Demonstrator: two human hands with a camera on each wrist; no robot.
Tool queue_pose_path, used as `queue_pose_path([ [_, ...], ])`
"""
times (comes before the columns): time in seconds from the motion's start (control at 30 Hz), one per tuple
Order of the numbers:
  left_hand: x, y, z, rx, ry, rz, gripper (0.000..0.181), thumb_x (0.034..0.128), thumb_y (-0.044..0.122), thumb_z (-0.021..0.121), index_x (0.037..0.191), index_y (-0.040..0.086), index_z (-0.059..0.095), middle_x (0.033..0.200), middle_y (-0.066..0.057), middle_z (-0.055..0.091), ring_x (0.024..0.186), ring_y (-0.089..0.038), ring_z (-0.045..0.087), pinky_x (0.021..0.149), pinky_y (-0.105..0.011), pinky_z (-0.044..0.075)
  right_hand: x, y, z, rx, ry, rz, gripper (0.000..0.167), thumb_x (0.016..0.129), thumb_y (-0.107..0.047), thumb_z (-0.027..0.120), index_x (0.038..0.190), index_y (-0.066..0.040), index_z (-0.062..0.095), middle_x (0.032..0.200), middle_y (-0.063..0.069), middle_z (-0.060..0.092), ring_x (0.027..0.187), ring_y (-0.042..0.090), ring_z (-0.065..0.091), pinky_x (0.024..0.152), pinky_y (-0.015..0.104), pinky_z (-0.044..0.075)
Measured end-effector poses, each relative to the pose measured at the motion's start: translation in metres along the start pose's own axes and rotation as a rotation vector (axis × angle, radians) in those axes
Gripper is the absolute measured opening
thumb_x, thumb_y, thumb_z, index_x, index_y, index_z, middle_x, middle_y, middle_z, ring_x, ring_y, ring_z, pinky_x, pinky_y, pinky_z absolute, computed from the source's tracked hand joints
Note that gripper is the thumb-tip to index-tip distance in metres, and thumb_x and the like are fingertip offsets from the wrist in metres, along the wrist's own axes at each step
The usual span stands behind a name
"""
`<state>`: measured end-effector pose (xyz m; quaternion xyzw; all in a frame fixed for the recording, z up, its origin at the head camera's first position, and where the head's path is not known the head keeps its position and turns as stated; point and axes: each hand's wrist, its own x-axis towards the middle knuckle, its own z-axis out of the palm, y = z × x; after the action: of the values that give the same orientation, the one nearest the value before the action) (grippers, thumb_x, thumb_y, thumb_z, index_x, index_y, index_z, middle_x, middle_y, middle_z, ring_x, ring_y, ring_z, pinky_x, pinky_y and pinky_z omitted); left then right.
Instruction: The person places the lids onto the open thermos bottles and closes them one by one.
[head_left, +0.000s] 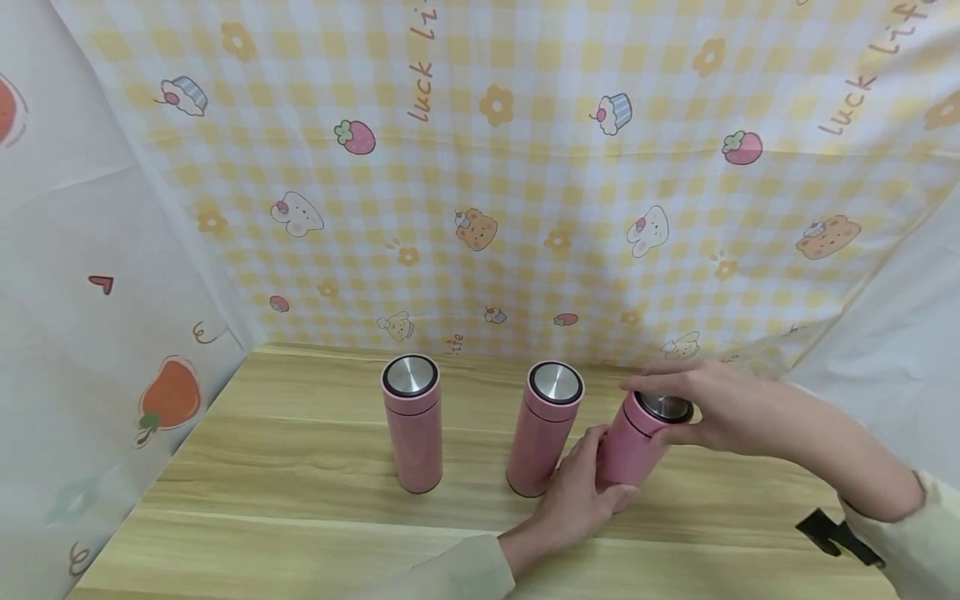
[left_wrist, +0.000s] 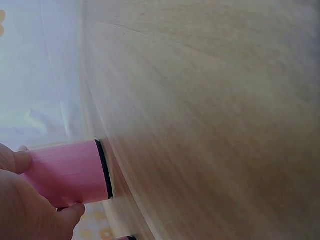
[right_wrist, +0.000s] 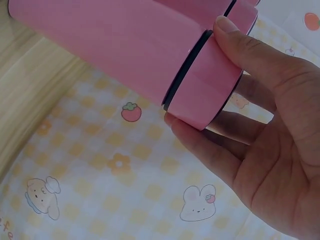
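Note:
A pink thermos bottle (head_left: 628,454) with a steel-topped lid (right_wrist: 212,82) stands at the right of three alike, leaning a little in the head view. My left hand (head_left: 573,504) grips its body low down, thumb on the near side. From above, my right hand (head_left: 708,404) holds the lid between thumb and fingers. A dark ring shows between lid and body in the right wrist view. The black base of the bottle (left_wrist: 70,172) is close to the wood in the left wrist view; whether it touches, I cannot tell.
Just left of my left hand stands the middle pink thermos (head_left: 536,446), and farther left another pink thermos (head_left: 416,442), both lidded. They stand on a wood-grain table (head_left: 300,475). A yellow checked cloth (head_left: 525,183) hangs behind, with a white printed cloth (head_left: 90,250) at the left.

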<state>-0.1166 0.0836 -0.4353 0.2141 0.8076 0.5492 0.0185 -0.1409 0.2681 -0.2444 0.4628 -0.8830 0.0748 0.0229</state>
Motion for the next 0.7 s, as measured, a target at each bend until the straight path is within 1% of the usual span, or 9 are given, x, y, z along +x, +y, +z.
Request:
queue_pose_path([
  [0.1, 0.000, 0.000, 0.000, 0.001, -0.005, -0.007, 0.069, 0.0913, 0.025, 0.079, 0.148, 0.021, 0.040, 0.135, 0.010, 0.052, 0.117, -0.005, 0.052, 0.099, -0.030, 0.048, 0.001, -0.001, 0.001, -0.022, 0.011, 0.001, 0.055, 0.083, -0.024, 0.087, 0.131, -0.004, 0.068, 0.126, 0.012, 0.067, 0.106, 0.026, 0.068, 0.078, 0.037, 0.061],
  [0.2, -0.001, 0.000, -0.001, -0.001, -0.009, -0.012, 0.069, 0.0917, 0.026, 0.079, 0.148, 0.022, 0.040, 0.135, 0.010, 0.052, 0.117, -0.005, 0.052, 0.099, -0.030, 0.049, 0.002, -0.002, 0.001, -0.052, 0.011, 0.008, 0.054, 0.084, -0.025, 0.087, 0.129, -0.002, 0.068, 0.125, 0.013, 0.067, 0.103, 0.026, 0.069, 0.076, 0.037, 0.061],
  [0.27, -0.001, 0.001, -0.001, 0.000, -0.009, -0.015, 0.069, 0.0917, 0.027, 0.079, 0.148, 0.021, 0.040, 0.135, 0.010, 0.053, 0.117, -0.005, 0.052, 0.099, -0.030, 0.049, 0.003, -0.004, 0.001, -0.071, 0.009, 0.023, 0.054, 0.083, -0.026, 0.087, 0.128, -0.002, 0.069, 0.124, 0.014, 0.067, 0.100, 0.023, 0.069, 0.075, 0.036, 0.061],
  [0.33, -0.001, 0.001, -0.001, 0.003, -0.007, -0.015, 0.069, 0.0915, 0.026, 0.079, 0.148, 0.021, 0.041, 0.134, 0.010, 0.053, 0.117, -0.005, 0.052, 0.099, -0.030, 0.049, 0.004, -0.005, 0.001, -0.082, 0.006, 0.038, 0.054, 0.084, -0.027, 0.087, 0.127, 0.000, 0.069, 0.123, 0.014, 0.067, 0.095, 0.019, 0.069, 0.072, 0.034, 0.060],
  [0.43, -0.001, 0.001, -0.001, 0.015, -0.001, -0.014, 0.068, 0.0911, 0.025, 0.080, 0.147, 0.022, 0.041, 0.133, 0.010, 0.053, 0.117, -0.005, 0.053, 0.098, -0.030, 0.049, 0.005, -0.007, 0.001, -0.088, 0.003, 0.070, 0.054, 0.083, -0.027, 0.087, 0.127, 0.000, 0.069, 0.122, 0.014, 0.068, 0.084, 0.009, 0.066, 0.067, 0.030, 0.058],
  [0.5, -0.001, 0.001, 0.000, 0.022, 0.001, -0.012, 0.068, 0.0910, 0.025, 0.080, 0.147, 0.022, 0.041, 0.132, 0.010, 0.054, 0.116, -0.005, 0.053, 0.098, -0.030, 0.049, 0.005, -0.009, 0.001, -0.096, 0.003, 0.090, 0.054, 0.084, -0.028, 0.086, 0.126, 0.001, 0.069, 0.120, 0.013, 0.068, 0.080, 0.006, 0.064, 0.065, 0.030, 0.057],
  [0.57, -0.001, 0.001, 0.000, 0.026, 0.003, -0.011, 0.068, 0.0909, 0.025, 0.080, 0.147, 0.022, 0.041, 0.132, 0.011, 0.054, 0.116, -0.004, 0.053, 0.098, -0.030, 0.049, 0.005, -0.010, 0.002, -0.111, 0.004, 0.109, 0.054, 0.083, -0.028, 0.086, 0.125, 0.000, 0.069, 0.118, 0.013, 0.068, 0.077, 0.007, 0.064, 0.064, 0.030, 0.057],
  [0.7, 0.000, 0.000, 0.001, 0.024, 0.002, -0.009, 0.068, 0.0908, 0.025, 0.080, 0.147, 0.023, 0.041, 0.131, 0.011, 0.054, 0.116, -0.005, 0.053, 0.098, -0.030, 0.049, 0.006, -0.011, 0.003, -0.146, 0.006, 0.140, 0.053, 0.082, -0.030, 0.087, 0.123, -0.001, 0.070, 0.112, 0.011, 0.069, 0.076, 0.012, 0.065, 0.061, 0.033, 0.057],
])
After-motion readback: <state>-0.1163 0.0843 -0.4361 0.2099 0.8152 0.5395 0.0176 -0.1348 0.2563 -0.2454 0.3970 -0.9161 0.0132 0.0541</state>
